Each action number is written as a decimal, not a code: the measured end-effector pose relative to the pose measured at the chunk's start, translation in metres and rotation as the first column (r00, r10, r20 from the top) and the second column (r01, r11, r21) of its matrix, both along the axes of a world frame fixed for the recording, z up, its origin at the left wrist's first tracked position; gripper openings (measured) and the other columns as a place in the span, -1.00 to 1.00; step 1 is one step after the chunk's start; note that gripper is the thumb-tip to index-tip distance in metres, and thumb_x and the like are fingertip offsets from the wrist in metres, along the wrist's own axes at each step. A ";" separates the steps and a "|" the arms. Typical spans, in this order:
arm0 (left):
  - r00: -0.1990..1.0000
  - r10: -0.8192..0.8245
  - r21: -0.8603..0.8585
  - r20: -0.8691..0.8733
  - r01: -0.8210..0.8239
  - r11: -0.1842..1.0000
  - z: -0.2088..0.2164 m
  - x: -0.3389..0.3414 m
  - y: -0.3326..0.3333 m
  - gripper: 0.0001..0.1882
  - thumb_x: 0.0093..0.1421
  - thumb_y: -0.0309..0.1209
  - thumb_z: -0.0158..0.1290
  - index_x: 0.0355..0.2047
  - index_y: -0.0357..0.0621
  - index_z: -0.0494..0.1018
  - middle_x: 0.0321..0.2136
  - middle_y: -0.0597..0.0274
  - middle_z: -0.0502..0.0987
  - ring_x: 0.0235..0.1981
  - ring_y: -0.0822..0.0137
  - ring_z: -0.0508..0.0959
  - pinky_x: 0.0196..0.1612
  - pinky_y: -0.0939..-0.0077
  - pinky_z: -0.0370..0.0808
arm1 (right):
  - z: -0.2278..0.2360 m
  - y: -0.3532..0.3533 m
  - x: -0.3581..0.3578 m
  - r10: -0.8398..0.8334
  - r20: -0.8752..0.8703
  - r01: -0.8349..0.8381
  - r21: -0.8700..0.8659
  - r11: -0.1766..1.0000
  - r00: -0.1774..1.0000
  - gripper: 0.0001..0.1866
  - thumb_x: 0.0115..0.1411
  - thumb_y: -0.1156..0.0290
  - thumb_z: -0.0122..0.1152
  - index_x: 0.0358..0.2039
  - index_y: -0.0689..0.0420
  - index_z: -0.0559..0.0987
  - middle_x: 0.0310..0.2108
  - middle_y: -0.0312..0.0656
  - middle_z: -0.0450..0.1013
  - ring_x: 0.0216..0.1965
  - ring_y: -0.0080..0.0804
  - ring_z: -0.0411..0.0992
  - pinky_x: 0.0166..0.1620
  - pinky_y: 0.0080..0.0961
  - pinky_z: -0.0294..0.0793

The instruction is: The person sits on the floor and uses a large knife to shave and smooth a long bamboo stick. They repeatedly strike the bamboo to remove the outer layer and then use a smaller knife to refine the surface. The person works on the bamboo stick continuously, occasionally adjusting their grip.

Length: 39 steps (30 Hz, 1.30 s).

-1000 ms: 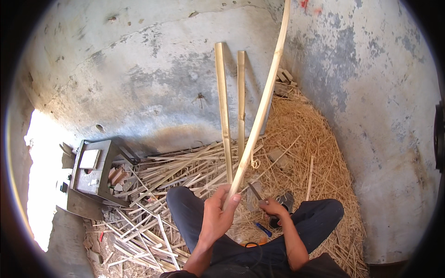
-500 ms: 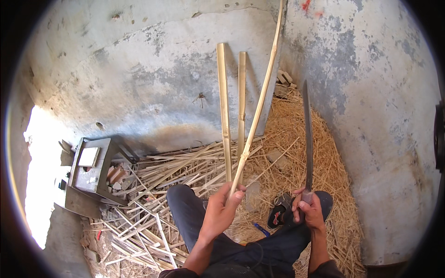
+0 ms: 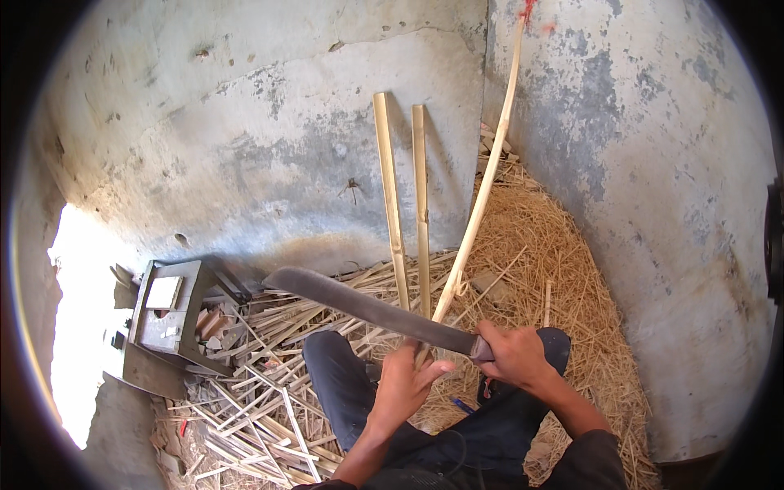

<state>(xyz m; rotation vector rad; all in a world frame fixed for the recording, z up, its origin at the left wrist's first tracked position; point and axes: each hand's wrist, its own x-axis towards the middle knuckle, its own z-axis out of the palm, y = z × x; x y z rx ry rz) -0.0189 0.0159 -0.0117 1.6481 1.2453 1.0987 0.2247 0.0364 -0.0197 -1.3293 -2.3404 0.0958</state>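
Closed round the lower end of a long, pale bamboo strip (image 3: 487,186), my left hand (image 3: 402,387) sits in front of my lap, its thumb sticking out to the right. The strip slants up and away to the right. My right hand (image 3: 518,357) grips the handle of a machete (image 3: 367,306). Its broad dark blade points left and lies across in front of the strip, just above my left hand. Whether the edge touches the bamboo, I cannot tell. The strip's lowest end is hidden by my left hand.
Two bamboo pieces (image 3: 389,192) lean against the grey wall (image 3: 269,163) ahead. A heap of split bamboo strips (image 3: 261,408) covers the floor at left, beside a tipped wooden stand (image 3: 175,314). Straw-like shavings (image 3: 547,237) pile up along the right wall. My bent knees (image 3: 335,384) flank the work.
The machete has swung from upright at the right to lying leftward across the strip. My right hand has come in closer to my left, and the strip's top has tilted right.
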 end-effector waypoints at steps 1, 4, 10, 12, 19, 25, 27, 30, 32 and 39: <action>0.999 0.001 -0.001 -0.043 -0.001 1.000 -0.002 -0.001 0.000 -0.33 0.30 0.10 0.32 -0.14 -0.42 0.52 -0.54 0.15 0.41 -0.50 0.29 0.31 -0.38 0.29 0.40 | -0.001 0.003 -0.001 0.007 0.024 -0.007 -0.006 1.000 1.000 -0.51 -0.01 0.21 0.52 -0.08 -0.04 0.51 -0.57 -0.20 0.57 -0.55 -0.10 0.61 -0.50 -0.18 0.51; 0.996 0.036 0.073 -0.079 -0.030 0.997 -0.001 0.003 -0.001 -0.51 0.37 -0.10 0.29 -0.09 -0.39 0.53 -0.53 -0.08 0.50 -0.49 -0.08 0.45 -0.36 0.14 0.45 | 0.000 0.011 -0.004 -0.003 0.087 0.007 -0.045 0.999 0.996 -0.53 -0.02 0.21 0.51 -0.10 -0.04 0.53 -0.60 -0.18 0.56 -0.56 -0.07 0.60 -0.51 -0.14 0.51; 0.978 0.085 -0.050 -0.192 -0.096 0.994 -0.003 -0.005 -0.007 -0.67 0.46 -0.24 0.20 -0.14 -0.33 0.53 -0.59 -0.22 0.51 -0.51 -0.32 0.54 -0.40 -0.04 0.42 | -0.023 0.056 0.019 -0.089 -0.127 0.099 0.072 0.992 0.988 -0.58 -0.06 0.24 0.50 -0.15 -0.04 0.59 -0.63 -0.10 0.54 -0.56 -0.01 0.60 -0.48 -0.08 0.54; 0.975 0.085 -0.036 -0.203 -0.094 0.995 -0.008 -0.005 -0.006 -0.67 0.47 -0.23 0.18 -0.14 -0.33 0.52 -0.60 -0.22 0.50 -0.52 -0.33 0.52 -0.41 -0.04 0.41 | -0.025 0.051 0.016 -0.097 -0.085 0.100 0.032 0.994 0.992 -0.57 -0.05 0.24 0.49 -0.14 -0.04 0.59 -0.63 -0.09 0.54 -0.55 -0.01 0.61 -0.46 -0.08 0.56; 0.977 0.071 0.012 -0.199 -0.070 0.997 -0.019 0.005 -0.006 -0.65 0.48 -0.20 0.17 -0.17 -0.33 0.48 -0.59 -0.26 0.48 -0.49 -0.37 0.52 -0.42 -0.05 0.40 | -0.022 0.029 -0.006 -0.057 -0.013 0.056 -0.059 0.997 0.998 -0.58 -0.05 0.26 0.46 -0.13 -0.01 0.61 -0.62 -0.05 0.55 -0.52 0.01 0.62 -0.42 -0.04 0.59; 0.972 0.064 -0.055 -0.228 -0.079 0.995 -0.031 -0.014 -0.017 -0.64 0.48 -0.21 0.16 -0.27 -0.32 0.43 -0.64 -0.22 0.42 -0.56 -0.30 0.45 -0.46 0.00 0.37 | -0.043 0.056 0.028 -0.213 -0.117 0.214 -0.007 0.977 0.970 -0.51 -0.08 0.27 0.45 -0.05 -0.02 0.69 -0.59 -0.05 0.58 -0.51 0.01 0.63 -0.40 -0.07 0.61; 0.971 0.061 -0.033 -0.231 -0.070 0.997 -0.033 -0.011 -0.012 -0.64 0.48 -0.22 0.17 -0.29 -0.31 0.42 -0.65 -0.21 0.42 -0.56 -0.31 0.45 -0.47 0.00 0.37 | -0.048 0.045 0.014 -0.200 -0.132 0.197 -0.035 0.980 0.971 -0.54 -0.07 0.29 0.44 -0.07 -0.02 0.69 -0.59 -0.05 0.58 -0.52 0.02 0.62 -0.40 -0.08 0.61; 0.963 0.055 -0.040 -0.263 -0.068 0.997 -0.032 -0.002 -0.012 -0.65 0.46 -0.23 0.19 -0.27 -0.32 0.41 -0.61 -0.27 0.49 -0.47 -0.41 0.54 -0.45 -0.10 0.41 | -0.042 0.029 -0.006 -0.122 -0.097 0.114 -0.077 0.990 0.988 -0.59 -0.05 0.31 0.43 -0.11 -0.01 0.69 -0.59 -0.05 0.58 -0.54 0.02 0.61 -0.39 -0.09 0.62; 0.956 0.048 -0.045 -0.288 -0.063 0.997 -0.029 -0.005 -0.011 -0.65 0.46 -0.25 0.19 -0.28 -0.31 0.41 -0.61 -0.25 0.49 -0.49 -0.40 0.54 -0.46 -0.07 0.41 | -0.035 0.030 -0.009 -0.081 -0.014 0.080 -0.057 0.995 0.997 -0.50 -0.06 0.30 0.43 -0.01 -0.03 0.71 -0.59 -0.07 0.58 -0.54 0.02 0.62 -0.38 -0.06 0.62; 0.968 0.050 -0.053 -0.246 -0.065 0.996 -0.036 -0.040 -0.041 -0.61 0.48 -0.25 0.16 -0.39 -0.29 0.37 -0.68 -0.15 0.36 -0.62 -0.26 0.39 -0.52 0.09 0.33 | -0.030 0.078 0.060 -0.281 -0.067 0.286 0.088 0.954 0.957 -0.54 0.00 0.32 0.41 -0.02 0.00 0.75 -0.56 0.06 0.59 -0.53 0.08 0.61 -0.36 -0.10 0.64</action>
